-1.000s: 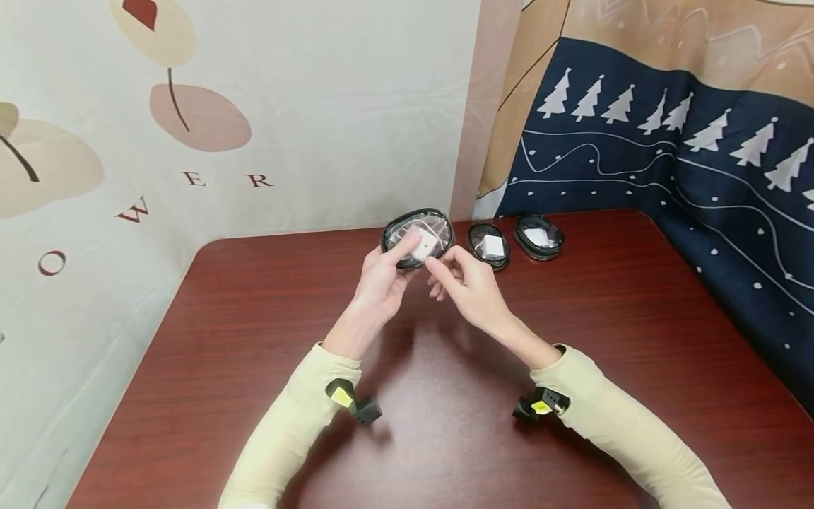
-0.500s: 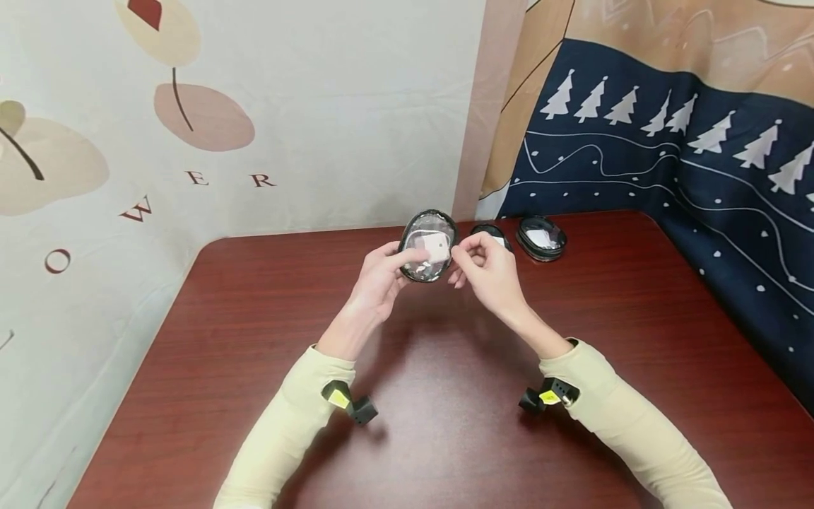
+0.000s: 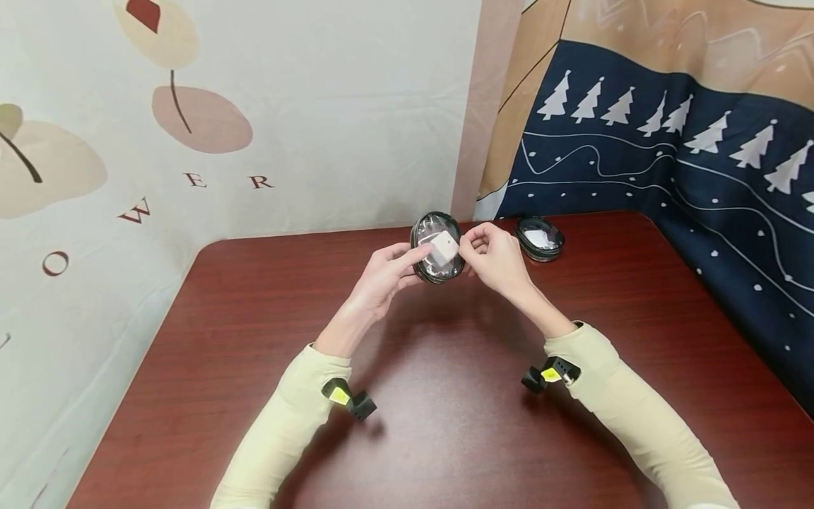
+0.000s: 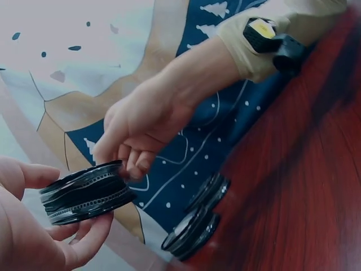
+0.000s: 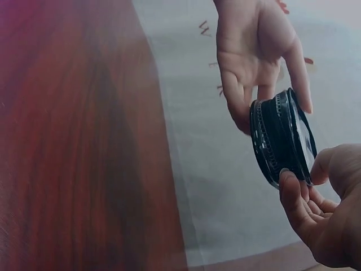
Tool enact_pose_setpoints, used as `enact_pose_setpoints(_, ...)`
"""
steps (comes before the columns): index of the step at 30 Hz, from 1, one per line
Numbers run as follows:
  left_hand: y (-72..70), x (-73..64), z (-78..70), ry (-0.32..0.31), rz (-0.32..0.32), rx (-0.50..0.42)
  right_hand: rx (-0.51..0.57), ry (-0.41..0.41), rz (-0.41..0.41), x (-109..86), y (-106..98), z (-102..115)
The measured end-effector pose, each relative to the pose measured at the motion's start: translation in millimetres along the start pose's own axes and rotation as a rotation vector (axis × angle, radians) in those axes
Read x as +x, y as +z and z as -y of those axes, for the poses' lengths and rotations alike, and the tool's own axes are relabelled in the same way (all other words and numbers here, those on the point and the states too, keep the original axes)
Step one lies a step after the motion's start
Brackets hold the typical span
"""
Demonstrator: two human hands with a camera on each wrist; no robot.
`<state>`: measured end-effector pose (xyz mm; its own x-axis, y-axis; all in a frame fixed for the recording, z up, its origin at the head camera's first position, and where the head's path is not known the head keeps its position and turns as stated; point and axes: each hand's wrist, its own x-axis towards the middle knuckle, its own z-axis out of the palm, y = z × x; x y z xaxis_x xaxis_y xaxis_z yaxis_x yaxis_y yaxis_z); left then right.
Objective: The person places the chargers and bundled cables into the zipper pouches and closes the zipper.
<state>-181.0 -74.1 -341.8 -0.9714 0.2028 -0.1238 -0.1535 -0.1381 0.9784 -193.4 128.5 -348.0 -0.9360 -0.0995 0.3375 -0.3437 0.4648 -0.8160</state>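
A small oval zippered case (image 3: 437,225) with a clear window and black rim is raised over the table's far side. Through its window show a white charger block (image 3: 448,245) and a pale cable. My left hand (image 3: 379,278) grips the case from the left, thumb on the window and fingers beneath. From the opposite side, my right hand (image 3: 497,260) pinches the rim between thumb and fingers. In the left wrist view the black side of the case (image 4: 87,195) shows zipper teeth running round it. Whatever zipper pull lies between my right fingertips is hidden.
Two similar cases (image 4: 192,230) sit at the table's back edge in the left wrist view. Only the right one (image 3: 540,238) shows in the head view; my right hand covers the other. Printed cloth (image 3: 356,113) hangs right behind the brown table (image 3: 432,424).
Both hands have shifted rightward with the case, which has turned to stand taller in view. My left thumb has slid off toward the window's left part. The right hand now overlaps the middle case.
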Motion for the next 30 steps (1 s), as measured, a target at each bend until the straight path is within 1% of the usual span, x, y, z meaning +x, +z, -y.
enact_pose_setpoints(2, -0.7, 2.5, 1.8, 0.025, -0.020, 0.039, -0.024, -0.008, 0.006, 5.4, 0, -2)
enact_pose_setpoints(9, -4.1, 13.3, 8.0, 0.143, -0.175, 0.195, -0.088, -0.015, 0.046, 23.8, 3, -8)
enact_pose_setpoints(14, -3.6, 22.2, 12.1, 0.209, -0.257, 0.276, -0.104, -0.008, 0.050, 34.3, 5, -13)
enact_pose_setpoints(19, 0.5, 33.8, 17.5, 0.256, -0.271, 0.388, -0.118, 0.007, 0.007, 41.9, 10, -23)
enact_pose_setpoints(22, 1.6, 40.7, 20.0, 0.269, -0.280, 0.435, -0.126, 0.024, -0.010, 44.7, 13, -27)
enact_pose_setpoints(27, 0.9, 50.0, 22.3, 0.263, -0.293, 0.477, -0.139, 0.038, -0.013, 49.0, 15, -31)
enact_pose_setpoints(30, -0.2, 54.2, 24.5, 0.236, -0.297, 0.510, -0.136, 0.057, 0.005, 51.9, 17, -33)
